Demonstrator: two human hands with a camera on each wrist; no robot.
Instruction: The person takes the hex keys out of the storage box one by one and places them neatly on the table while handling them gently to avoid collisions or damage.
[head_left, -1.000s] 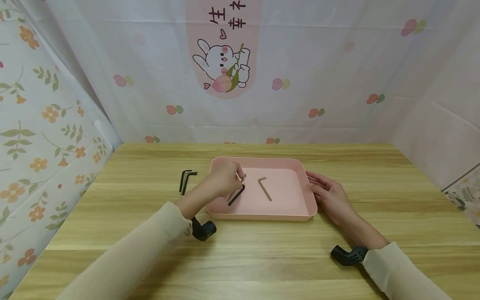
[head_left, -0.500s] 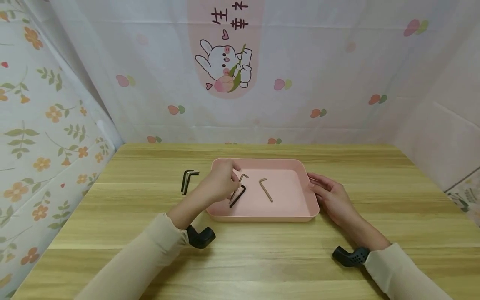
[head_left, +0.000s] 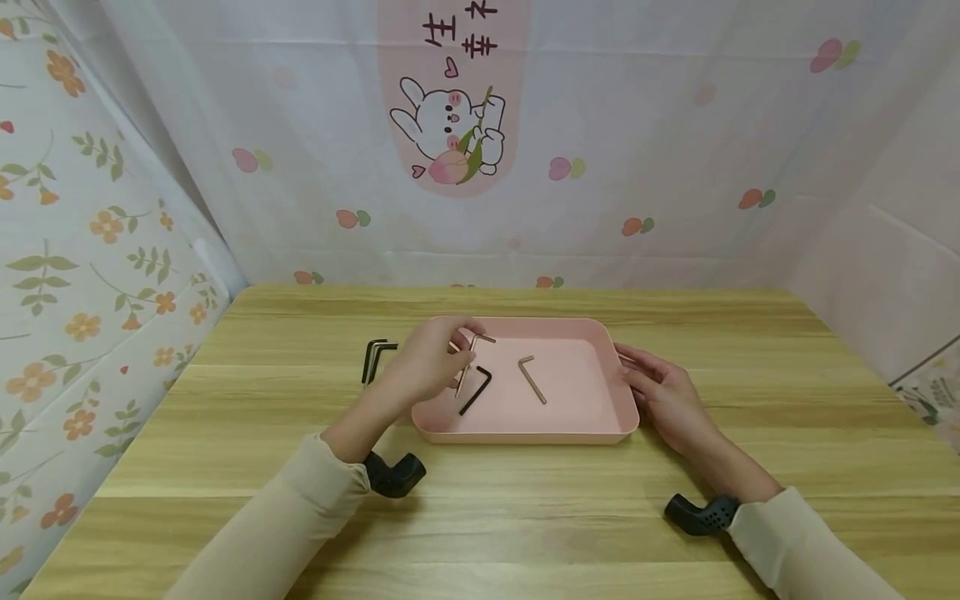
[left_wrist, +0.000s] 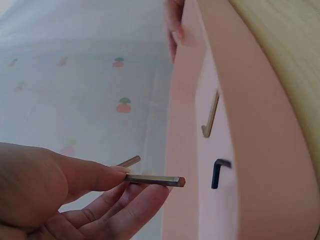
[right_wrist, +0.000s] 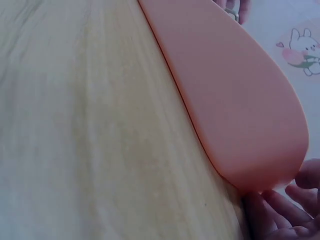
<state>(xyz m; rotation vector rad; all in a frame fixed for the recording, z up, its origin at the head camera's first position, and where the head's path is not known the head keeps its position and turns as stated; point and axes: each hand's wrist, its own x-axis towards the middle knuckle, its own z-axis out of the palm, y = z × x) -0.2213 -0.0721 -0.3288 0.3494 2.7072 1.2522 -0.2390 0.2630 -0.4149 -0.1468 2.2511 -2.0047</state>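
Left hand (head_left: 429,363) pinching a gold hex key (left_wrist: 159,180) over the pink tray (head_left: 525,437). Right hand (head_left: 670,402) just loosely touching its end.

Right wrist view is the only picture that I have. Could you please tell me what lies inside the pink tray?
Observer: A black hex key and a gold-coloured hex key lie apart in the pink tray.
Operator: Thank you. What does the left hand hold?
Observer: The left hand pinches another gold-coloured hex key.
Operator: Is something on the table, left of the tray?
Observer: Yes, two dark hex keys.
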